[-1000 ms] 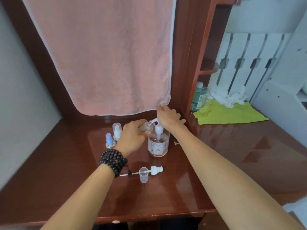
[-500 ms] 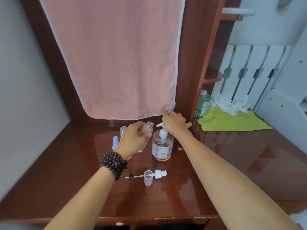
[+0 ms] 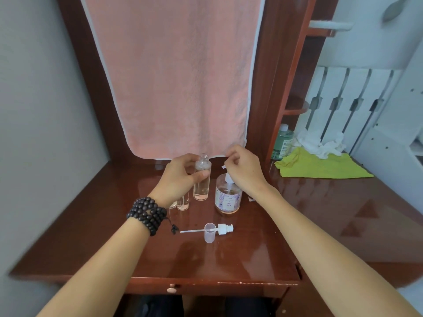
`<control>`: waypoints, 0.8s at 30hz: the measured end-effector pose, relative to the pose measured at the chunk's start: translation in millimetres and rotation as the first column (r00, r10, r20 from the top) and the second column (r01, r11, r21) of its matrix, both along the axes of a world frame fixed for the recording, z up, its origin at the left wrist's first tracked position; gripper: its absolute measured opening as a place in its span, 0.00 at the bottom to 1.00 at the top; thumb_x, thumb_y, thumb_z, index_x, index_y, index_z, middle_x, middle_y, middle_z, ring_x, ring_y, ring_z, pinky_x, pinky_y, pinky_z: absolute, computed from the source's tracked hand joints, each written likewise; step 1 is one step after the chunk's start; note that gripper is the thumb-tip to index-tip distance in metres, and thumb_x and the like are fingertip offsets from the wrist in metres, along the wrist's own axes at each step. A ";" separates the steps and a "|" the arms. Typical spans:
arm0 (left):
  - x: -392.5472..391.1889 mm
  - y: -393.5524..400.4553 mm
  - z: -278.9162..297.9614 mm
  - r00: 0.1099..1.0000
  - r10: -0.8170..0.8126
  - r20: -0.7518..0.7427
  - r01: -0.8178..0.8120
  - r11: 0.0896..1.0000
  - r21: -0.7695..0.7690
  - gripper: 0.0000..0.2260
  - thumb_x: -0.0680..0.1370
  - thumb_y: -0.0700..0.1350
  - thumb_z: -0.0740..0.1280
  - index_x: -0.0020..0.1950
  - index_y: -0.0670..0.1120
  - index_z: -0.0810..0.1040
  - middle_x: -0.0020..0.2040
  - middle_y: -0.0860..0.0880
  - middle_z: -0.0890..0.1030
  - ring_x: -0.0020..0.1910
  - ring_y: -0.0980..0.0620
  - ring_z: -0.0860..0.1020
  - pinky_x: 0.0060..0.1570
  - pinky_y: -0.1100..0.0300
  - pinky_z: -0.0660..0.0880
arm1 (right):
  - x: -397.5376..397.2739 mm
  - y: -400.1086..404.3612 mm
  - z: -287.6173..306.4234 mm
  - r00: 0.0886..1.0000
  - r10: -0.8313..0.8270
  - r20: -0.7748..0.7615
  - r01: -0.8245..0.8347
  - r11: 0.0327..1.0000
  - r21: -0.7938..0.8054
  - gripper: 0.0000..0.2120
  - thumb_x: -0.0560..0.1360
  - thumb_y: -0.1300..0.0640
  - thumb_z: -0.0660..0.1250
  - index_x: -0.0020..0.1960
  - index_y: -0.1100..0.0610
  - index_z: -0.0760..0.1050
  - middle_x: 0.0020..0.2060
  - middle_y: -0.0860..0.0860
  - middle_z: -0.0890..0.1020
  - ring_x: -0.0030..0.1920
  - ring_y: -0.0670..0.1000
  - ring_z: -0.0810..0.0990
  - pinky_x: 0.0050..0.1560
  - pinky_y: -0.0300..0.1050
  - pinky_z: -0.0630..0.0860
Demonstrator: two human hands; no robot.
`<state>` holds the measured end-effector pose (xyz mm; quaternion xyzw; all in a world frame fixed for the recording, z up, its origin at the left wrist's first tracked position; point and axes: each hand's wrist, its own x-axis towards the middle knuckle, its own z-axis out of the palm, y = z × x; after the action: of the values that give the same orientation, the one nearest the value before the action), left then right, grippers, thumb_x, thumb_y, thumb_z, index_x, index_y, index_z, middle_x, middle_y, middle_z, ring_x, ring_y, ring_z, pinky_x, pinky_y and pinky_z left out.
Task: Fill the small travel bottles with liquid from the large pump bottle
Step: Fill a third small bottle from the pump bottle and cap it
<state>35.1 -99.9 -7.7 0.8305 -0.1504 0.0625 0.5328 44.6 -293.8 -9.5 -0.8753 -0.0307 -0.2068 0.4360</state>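
Left hand (image 3: 180, 177) grips 1 uncapped travel bottle (image 3: 202, 179) upright at frame centre; right hand (image 3: 242, 170) looks curled on the pump bottle (image 3: 228, 197) head, just right. I'd tuck the neck under the spout and press slowly.

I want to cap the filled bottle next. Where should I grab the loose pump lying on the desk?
Take the loose pump by its white head, pinching from above: it lies flat, its thin dip tube pointing left, and the clear cap rests against the tube near the head, so come from the right end.
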 end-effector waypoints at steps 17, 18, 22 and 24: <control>-35.2 25.4 -16.9 0.997 -0.052 -0.057 0.049 0.997 -0.061 0.13 0.72 0.41 0.76 0.53 0.55 0.81 0.48 0.56 0.85 0.51 0.59 0.82 0.56 0.56 0.77 | -46.4 -7.5 -81.5 0.800 0.191 -0.569 -0.525 0.681 -0.510 0.12 0.75 0.59 0.74 0.56 0.52 0.76 0.53 0.52 0.78 0.51 0.56 0.79 0.53 0.55 0.80; -34.4 25.7 -17.5 0.996 -0.058 -0.061 0.054 0.997 -0.061 0.13 0.72 0.41 0.76 0.52 0.56 0.80 0.48 0.57 0.85 0.50 0.60 0.82 0.54 0.58 0.77 | -45.4 -7.5 -83.5 0.799 0.187 -0.572 -0.524 0.684 -0.508 0.10 0.75 0.59 0.73 0.53 0.52 0.75 0.51 0.52 0.79 0.50 0.56 0.80 0.51 0.56 0.80; -30.0 28.8 -22.0 0.994 -0.055 -0.092 0.047 0.996 -0.081 0.16 0.72 0.41 0.76 0.57 0.52 0.81 0.51 0.61 0.84 0.51 0.65 0.81 0.52 0.61 0.76 | -44.7 -12.2 -68.3 0.824 0.192 -0.534 -0.494 0.705 -0.509 0.06 0.74 0.57 0.71 0.49 0.56 0.77 0.45 0.53 0.81 0.46 0.55 0.80 0.47 0.52 0.79; -27.3 33.0 -21.9 0.994 -0.052 -0.093 0.045 0.995 -0.084 0.17 0.71 0.42 0.77 0.58 0.52 0.81 0.54 0.57 0.84 0.54 0.61 0.82 0.58 0.53 0.78 | -43.0 -19.1 -42.7 0.858 0.182 -0.481 -0.434 0.759 -0.485 0.09 0.72 0.54 0.72 0.49 0.57 0.79 0.45 0.53 0.84 0.46 0.54 0.81 0.49 0.49 0.78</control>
<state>7.8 -66.9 -29.7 0.8062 -0.1424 0.0161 0.5740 1.6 -312.9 -52.1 -0.9706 -0.1479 0.0748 0.1744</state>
